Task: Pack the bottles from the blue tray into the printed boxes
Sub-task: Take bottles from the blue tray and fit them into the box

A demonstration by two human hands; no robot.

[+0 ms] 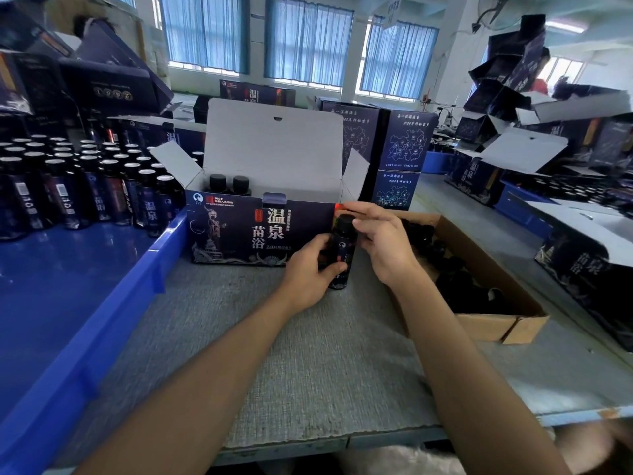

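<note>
Just before the open printed box point(239, 231), the dark bottle point(342, 248) is upright btwn both hands: left hand point(308, 269) wraps its lower body, right hand point(380, 241) pinches the cap (prob. tightening). Risk: loose cap leaks, or the base clips the front wall going in. Two capped bottles point(217, 183) sit back-left; room shows to their right.

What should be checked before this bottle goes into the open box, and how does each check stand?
1. Grip on the bottle: ok, the left hand grips its body and the right hand holds its top.
2. Cap on: ok; tightness cannot tell.
3. Printed box open: ok, the lid flap stands up.
4. Room inside: ok, only two bottles show, at the left end.
5. Bottle upright: ok, nearly vertical.
</note>
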